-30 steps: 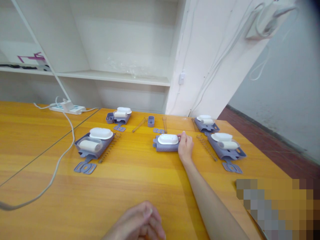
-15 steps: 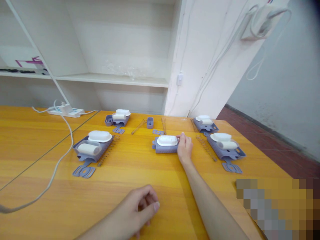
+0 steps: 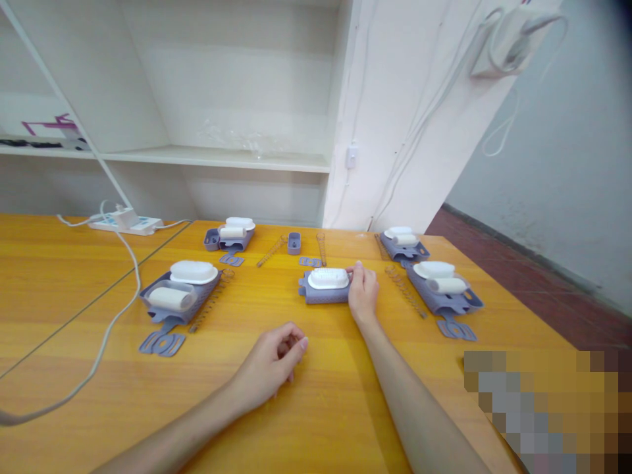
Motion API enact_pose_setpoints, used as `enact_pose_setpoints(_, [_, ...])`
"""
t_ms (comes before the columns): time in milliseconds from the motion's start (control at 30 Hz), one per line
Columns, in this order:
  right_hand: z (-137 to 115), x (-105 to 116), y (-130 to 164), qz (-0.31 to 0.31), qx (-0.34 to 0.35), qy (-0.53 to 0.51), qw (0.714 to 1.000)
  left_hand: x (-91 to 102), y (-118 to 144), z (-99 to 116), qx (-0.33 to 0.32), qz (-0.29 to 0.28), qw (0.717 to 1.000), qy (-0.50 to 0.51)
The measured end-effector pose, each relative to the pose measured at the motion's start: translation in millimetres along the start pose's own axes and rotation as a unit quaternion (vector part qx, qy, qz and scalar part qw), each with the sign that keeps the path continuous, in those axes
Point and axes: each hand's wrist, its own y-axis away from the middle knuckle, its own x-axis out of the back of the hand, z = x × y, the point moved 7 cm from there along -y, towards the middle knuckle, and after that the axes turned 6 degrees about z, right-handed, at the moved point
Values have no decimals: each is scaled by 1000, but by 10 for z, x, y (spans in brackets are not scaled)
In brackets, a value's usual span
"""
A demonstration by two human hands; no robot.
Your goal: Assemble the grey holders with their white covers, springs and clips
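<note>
Our right hand (image 3: 364, 294) is curled against the right end of the purple holder (image 3: 323, 292) at mid-table, thumb and fingers closed on that end, which steadies it while the white brush (image 3: 328, 278) sits bristles-up on top. Our left hand (image 3: 273, 359) rests on the wood nearer us, well apart from the holder, loosely curled with nothing visible in it. Similar sets lie spread on the table (image 3: 306, 408), each with a spring (image 3: 405, 289) alongside, apparently so parts stay grouped.
</note>
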Motion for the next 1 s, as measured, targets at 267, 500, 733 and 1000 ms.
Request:
enact_pose_setpoints(267, [-1, -1, -3, 1, -3, 2, 1000, 25, -12, 43, -13, 26, 999, 33])
enact_pose_setpoints(500, [-4, -12, -12, -2, -9, -4, 1000, 71, -55, 33, -43, 43, 997, 40])
enact_pose_setpoints(733, [-19, -40, -26, -9, -6, -4, 1000, 111, -73, 45, -52, 53, 996, 43])
enact_pose_setpoints(1000, [-8, -49, -34, -2, -6, -10, 1000, 117, -77, 25, -27, 50, 997, 45])
